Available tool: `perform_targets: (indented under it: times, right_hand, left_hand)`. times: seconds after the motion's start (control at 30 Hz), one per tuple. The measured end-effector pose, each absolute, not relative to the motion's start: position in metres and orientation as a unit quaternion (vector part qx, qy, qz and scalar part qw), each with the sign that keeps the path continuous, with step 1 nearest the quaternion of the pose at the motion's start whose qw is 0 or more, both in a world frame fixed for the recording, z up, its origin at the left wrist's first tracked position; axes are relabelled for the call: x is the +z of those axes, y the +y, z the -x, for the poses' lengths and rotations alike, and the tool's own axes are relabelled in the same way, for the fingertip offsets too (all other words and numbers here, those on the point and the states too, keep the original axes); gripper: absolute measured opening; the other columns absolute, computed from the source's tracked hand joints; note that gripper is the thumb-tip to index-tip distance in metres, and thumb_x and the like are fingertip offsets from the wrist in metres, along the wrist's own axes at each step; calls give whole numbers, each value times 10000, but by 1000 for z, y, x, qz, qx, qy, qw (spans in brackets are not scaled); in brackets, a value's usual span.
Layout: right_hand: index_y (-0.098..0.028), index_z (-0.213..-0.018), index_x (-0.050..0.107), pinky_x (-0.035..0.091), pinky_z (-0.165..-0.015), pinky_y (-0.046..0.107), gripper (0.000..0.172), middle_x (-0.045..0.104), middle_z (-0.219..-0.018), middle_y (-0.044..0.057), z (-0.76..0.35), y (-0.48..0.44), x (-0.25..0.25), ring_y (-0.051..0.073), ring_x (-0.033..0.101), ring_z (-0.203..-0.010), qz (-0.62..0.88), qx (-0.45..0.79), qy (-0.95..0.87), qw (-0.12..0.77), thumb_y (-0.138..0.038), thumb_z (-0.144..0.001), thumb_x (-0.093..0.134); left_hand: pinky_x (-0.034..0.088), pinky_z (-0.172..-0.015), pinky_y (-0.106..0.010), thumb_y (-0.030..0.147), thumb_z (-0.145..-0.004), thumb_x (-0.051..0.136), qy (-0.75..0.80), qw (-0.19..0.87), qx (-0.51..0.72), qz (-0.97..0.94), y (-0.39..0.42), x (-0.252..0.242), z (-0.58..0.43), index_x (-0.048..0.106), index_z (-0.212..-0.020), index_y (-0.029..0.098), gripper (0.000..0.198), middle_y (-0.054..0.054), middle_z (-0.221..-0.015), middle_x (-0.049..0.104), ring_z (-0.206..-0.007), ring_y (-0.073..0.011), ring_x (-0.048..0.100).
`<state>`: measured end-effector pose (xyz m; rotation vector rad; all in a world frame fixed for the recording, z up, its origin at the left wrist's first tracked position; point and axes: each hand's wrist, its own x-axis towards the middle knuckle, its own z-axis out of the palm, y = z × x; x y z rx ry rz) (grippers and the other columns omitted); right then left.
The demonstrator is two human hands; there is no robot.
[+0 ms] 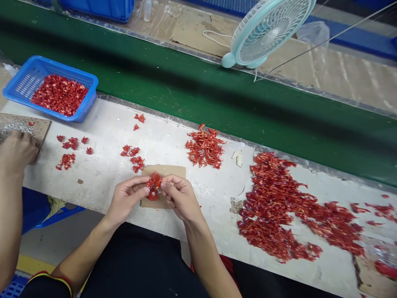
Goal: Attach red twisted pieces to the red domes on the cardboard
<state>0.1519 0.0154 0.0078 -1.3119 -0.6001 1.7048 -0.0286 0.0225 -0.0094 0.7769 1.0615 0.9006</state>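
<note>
My left hand [128, 196] pinches a small glossy red plastic part [153, 182] between thumb and forefinger. From the other side, my right hand [180, 194] has its thumb and forefinger pressed together at the same part's right edge. Just below it, a round shiny red piece [152, 195] shows; whether it is joined to the held part I cannot tell. Both hands are over a piece of brown cardboard [164, 169] on the white work table. Left of the cardboard lie several small red parts [136, 161].
A big heap of red parts [279, 207] covers the right side, with a smaller pile [205, 147] ahead. A blue basket [91, 103] of red pieces stands at left. A co-worker's hand [17, 151] is beside it. Beyond are a green belt [173, 91] and a fan [269, 35].
</note>
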Motion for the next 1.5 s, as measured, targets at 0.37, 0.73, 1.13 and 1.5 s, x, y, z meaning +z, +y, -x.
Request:
perform_targets:
  times: [0.37,0.73,1.13,1.5]
  right_hand:
    - [-212,-850,700,474,-554,249,240,645,-659,-13,-140,6,13,117,548,-572,562,557,-359,495,-446,-874,749]
    - [-233,-941,716,583,-622,294,168,747,-860,33,-139,-9,13,157,669,-689,589,516,-336,524,-359,-854,785]
    - [-253,-897,501,516,-615,274,316,696,-815,4,-189,-50,-11,153,649,-677,665,414,-279,556,-386,-846,783]
    - [-239,-923,485,481,-651,299,326,584,-814,-13,-258,-152,-63,163,590,-691,838,162,-201,481,-465,-844,704]
  left_hand:
    - [631,-856,-328,283,-763,856,480,685,419,-353,24,-2,22,812,-1009,222,257,-77,-1104,795,-967,-219,756]
    - [638,-929,-398,298,-777,843,473,690,406,-367,19,2,11,811,-1018,224,254,-95,-1188,776,-1073,-280,754]
    - [602,-868,-343,255,-885,702,524,389,402,-642,60,0,31,774,-1108,249,234,-93,-1248,690,-1108,-238,677]
    - [526,-870,-349,319,-885,679,581,148,272,-753,121,-32,77,752,-1081,258,218,-14,-1036,738,-810,-195,659]
